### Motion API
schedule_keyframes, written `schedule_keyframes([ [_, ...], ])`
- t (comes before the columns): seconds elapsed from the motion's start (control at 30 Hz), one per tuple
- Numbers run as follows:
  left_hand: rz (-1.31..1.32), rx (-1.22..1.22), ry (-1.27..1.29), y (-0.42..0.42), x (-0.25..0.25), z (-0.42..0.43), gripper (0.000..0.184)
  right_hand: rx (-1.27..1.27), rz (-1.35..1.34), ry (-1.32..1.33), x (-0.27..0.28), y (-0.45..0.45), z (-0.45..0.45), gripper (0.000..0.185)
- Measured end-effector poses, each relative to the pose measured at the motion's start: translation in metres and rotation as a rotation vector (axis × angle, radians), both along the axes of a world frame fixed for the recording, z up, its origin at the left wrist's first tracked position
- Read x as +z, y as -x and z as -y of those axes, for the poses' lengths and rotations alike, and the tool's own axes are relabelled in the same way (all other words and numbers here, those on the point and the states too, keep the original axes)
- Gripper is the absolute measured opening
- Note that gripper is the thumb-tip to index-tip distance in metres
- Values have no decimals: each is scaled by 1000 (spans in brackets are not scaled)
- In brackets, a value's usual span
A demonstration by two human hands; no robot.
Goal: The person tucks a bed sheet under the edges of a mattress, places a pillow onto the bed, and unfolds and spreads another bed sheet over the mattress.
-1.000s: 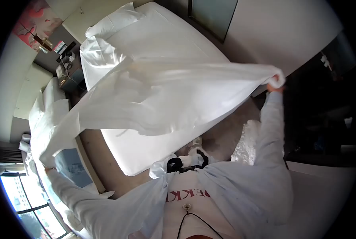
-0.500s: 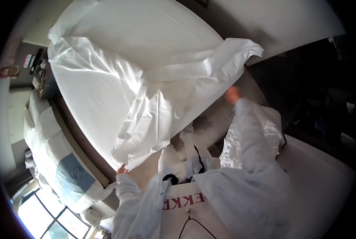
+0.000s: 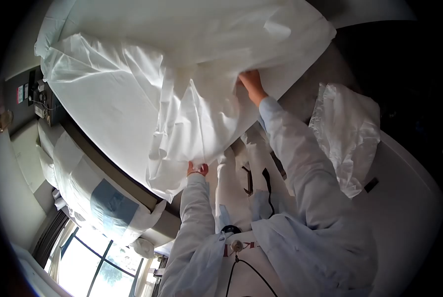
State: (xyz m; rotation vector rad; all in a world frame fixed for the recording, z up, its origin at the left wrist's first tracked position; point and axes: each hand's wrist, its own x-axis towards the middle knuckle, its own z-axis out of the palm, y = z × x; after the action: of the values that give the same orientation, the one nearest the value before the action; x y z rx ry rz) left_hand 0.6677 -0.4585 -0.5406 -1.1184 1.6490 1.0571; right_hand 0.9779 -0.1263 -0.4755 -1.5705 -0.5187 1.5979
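A loose white sheet [image 3: 191, 106] lies bunched and folded over the near part of a bed with a smooth white cover [image 3: 100, 116]. My left hand [image 3: 197, 169] is closed on the sheet's near edge, at the bed's front side. Further up and to the right, my right hand [image 3: 251, 85] has its fingers closed at the sheet's surface, pinching a fold. Its fingertips are partly hidden by the cloth.
A crumpled white cloth [image 3: 347, 131] hangs over a pale surface [image 3: 399, 183] at the right. On the left are a second bed with a blue patch [image 3: 113, 203], a nightstand with small items [image 3: 42, 101] and a bright window [image 3: 95, 262].
The raised sheet has come down onto the bed. My left hand has moved right to its near edge. My right hand let go of the far corner and has moved left onto the sheet.
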Motion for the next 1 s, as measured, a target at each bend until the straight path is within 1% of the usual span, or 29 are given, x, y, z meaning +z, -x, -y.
schedule_keyframes([
  [0.03,-141,-42,-166,15,1,13,49,20,-31,0,26,6,-11,10],
  [0.07,-283,-88,-346,22,19,0,43,51,-46,12,30,8,-15,10],
  [0.1,-408,-70,-284,38,43,-16,39,50,-48,-11,37,8,-18,10],
  [0.13,-545,-110,-331,68,55,-23,50,82,6,-41,42,7,-15,10],
  [0.17,-644,-163,-325,74,97,-44,50,119,65,-64,43,4,-9,11],
  [0.2,-744,-215,-314,79,141,-67,49,124,70,-42,26,-1,2,10],
  [0.23,-805,-245,-431,103,153,-69,48,17,20,31,24,1,15,10],
  [0.27,-673,-251,-612,111,172,-75,45,74,-40,-192,-21,-8,44,6],
  [0.3,-539,-259,-790,120,183,-76,43,311,-69,35,-38,-27,56,14],
  [0.33,-528,-244,-798,137,164,-65,43,144,-199,77,-35,-13,80,25],
  [0.37,-401,-228,-879,156,132,-51,41,146,-189,69,-22,5,88,25],
  [0.4,-275,-213,-951,169,114,-41,40,-6,-225,175,1,25,92,21],
  [0.43,-212,-189,-589,155,122,-49,45,-154,-260,288,10,40,97,19],
  [0.47,-179,-265,-342,148,117,-48,53,-38,-236,339,-20,52,103,26],
  [0.5,-145,-334,-95,143,112,-47,62,-25,-239,344,-38,67,104,26],
  [0.57,-719,-539,117,141,96,-53,75,-333,-518,-34,-62,105,99,35],
  [0.6,-1122,-799,15,155,91,-57,76,-360,-504,101,-68,108,94,38],
  [0.63,-1268,-944,-53,166,90,-65,75,-299,-551,169,-72,107,93,36],
  [0.67,-1418,-1079,-129,177,89,-73,74,-258,-499,211,-65,105,93,35],
  [0.7,-1323,-1080,-166,182,96,-90,71,-216,-442,244,-57,102,95,33],
  [0.73,-1457,-1290,28,190,89,-99,70,-215,-428,244,-52,100,99,33],
  [0.77,-1579,-1498,233,192,91,-108,69,-252,-398,170,-47,98,105,32],
  [0.8,-1572,-1496,219,190,95,-114,69,-290,-369,93,-39,96,110,31],
  [0.83,-1642,-1648,218,181,110,-126,70,-294,-358,83,-32,95,116,31],
  [0.87,-1716,-1795,213,176,118,-135,70,-331,-266,-4,-22,94,122,26],
  [0.9,-1723,-1783,191,182,111,-141,70,-368,-175,-93,-12,93,127,22],
  [0.93,-1236,-1931,-16,190,95,-144,71,-372,-164,-110,-3,83,133,22],
  [0.97,-732,-2003,-209,191,89,-144,72,-362,-131,-18,8,67,141,20],
  [1.0,-832,-2157,-245,190,83,-137,74,-350,-96,76,18,55,152,23],
])
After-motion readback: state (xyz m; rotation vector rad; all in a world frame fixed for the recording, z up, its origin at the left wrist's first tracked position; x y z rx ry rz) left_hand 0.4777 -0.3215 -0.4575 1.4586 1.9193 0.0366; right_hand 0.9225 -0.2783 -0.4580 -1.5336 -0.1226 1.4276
